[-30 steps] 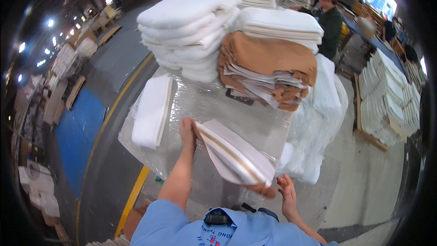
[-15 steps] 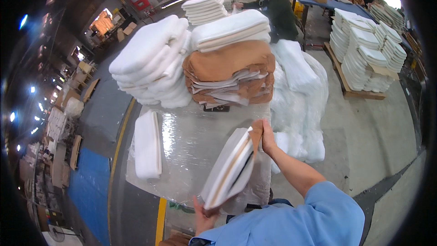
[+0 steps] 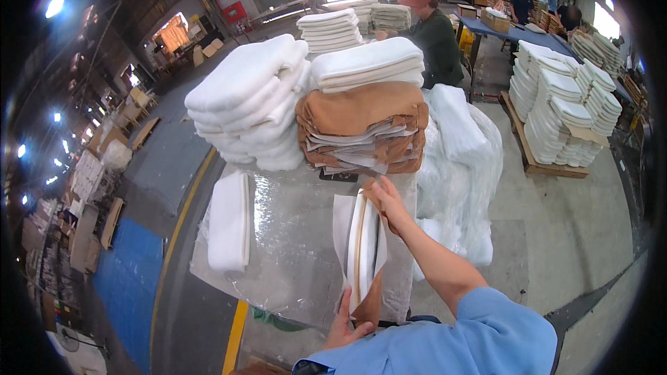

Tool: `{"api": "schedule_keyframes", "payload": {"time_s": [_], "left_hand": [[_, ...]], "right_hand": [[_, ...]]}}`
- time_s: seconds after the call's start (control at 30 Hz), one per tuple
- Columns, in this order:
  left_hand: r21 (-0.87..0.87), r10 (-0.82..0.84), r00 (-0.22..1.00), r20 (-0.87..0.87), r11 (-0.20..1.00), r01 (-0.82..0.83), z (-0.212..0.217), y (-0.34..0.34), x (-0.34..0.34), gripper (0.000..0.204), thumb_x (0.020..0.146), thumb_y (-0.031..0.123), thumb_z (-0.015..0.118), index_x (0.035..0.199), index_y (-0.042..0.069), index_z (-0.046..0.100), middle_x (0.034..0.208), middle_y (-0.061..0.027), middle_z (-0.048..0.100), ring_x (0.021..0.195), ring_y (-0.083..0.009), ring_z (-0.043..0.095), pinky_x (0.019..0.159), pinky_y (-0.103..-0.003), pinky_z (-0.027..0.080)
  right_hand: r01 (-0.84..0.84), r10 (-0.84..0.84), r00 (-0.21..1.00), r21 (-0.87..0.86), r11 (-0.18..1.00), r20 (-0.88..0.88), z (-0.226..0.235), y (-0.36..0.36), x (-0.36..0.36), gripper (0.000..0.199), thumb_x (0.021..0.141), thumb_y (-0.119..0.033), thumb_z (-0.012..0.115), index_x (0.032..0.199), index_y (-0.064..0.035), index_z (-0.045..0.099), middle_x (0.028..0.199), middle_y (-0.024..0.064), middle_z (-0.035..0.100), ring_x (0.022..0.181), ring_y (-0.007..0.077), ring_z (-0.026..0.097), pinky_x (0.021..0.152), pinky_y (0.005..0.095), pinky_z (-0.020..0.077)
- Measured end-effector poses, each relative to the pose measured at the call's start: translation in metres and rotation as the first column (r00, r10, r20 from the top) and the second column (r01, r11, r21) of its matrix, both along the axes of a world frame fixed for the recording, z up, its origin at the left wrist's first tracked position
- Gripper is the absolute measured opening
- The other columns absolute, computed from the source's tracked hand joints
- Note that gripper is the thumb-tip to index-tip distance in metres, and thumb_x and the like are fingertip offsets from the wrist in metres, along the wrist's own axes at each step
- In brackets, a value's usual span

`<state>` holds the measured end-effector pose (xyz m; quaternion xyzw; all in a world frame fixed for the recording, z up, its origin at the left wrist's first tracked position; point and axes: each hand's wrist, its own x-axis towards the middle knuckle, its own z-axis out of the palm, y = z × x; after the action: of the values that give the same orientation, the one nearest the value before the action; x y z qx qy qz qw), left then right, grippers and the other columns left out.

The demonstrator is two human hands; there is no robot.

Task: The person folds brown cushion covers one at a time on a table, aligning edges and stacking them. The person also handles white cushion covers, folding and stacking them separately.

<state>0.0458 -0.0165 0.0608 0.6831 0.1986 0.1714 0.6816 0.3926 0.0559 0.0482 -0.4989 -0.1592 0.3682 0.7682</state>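
Note:
Between my hands, a layered white foam cushion stands on its edge over the table, with a tan line along its side. A brown fabric cover with a pale lining wraps partly round it, its lining flaring out on the left. My right hand is closed on the brown fabric at the far end. At the near end, my left hand grips the cushion's lower corner, thumb and fingers round it. A folded white pad lies to the left on the table.
Plastic film covers the table. Along its far side stand a pile of brown covers, white pads and thick white batting. Plastic-wrapped white bundles stand right; beyond is a loaded pallet. Another person works behind the piles.
The cushion has turned from a tilt to nearly straight away from me, and the pale lining now spreads on its left. My right hand has moved slightly left.

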Motion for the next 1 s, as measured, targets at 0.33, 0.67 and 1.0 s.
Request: {"api": "schedule_keyframes", "payload": {"time_s": [0.33,0.67,1.0], "left_hand": [[0.052,-0.11,0.982,0.152,0.993,0.103,0.001,0.097,0.12,0.077,0.097,0.006,0.063,0.165,0.006,0.029,0.161,-0.0165,0.043,0.138,-0.0244,0.053,0.114,-0.039,0.042],[0.694,-0.015,1.0,-0.006,0.72,0.015,0.001,0.181,0.287,0.048,0.085,0.012,0.071,0.132,0.005,0.065,0.127,-0.0174,0.069,0.109,-0.0311,0.069,0.097,-0.039,0.054],[0.763,-0.047,0.981,0.186,0.636,-0.114,0.002,0.173,0.308,0.013,0.092,0.007,0.066,0.104,0.001,0.069,0.108,-0.0171,0.069,0.1,-0.0368,0.067,0.087,-0.044,0.054]], "right_hand": [[0.249,-0.141,0.919,-0.263,0.932,0.369,-0.006,-0.043,0.001,0.044,0.102,-0.021,0.062,0.139,0.0014,0.062,0.122,0.0165,0.073,0.112,0.0211,0.066,0.099,0.0332,0.0486],[0.391,-0.275,0.899,-0.344,0.854,0.34,0.003,-0.043,-0.015,0.049,0.109,-0.042,0.051,0.114,0.0023,0.073,0.098,0.0158,0.076,0.091,0.0263,0.069,0.086,0.0397,0.0503],[0.377,0.038,0.78,-0.518,0.768,0.625,0.023,-0.056,0.014,0.047,0.103,-0.043,0.054,0.103,-0.0008,0.074,0.094,0.027,0.072,0.095,0.0412,0.07,0.083,0.0475,0.0518]]}}
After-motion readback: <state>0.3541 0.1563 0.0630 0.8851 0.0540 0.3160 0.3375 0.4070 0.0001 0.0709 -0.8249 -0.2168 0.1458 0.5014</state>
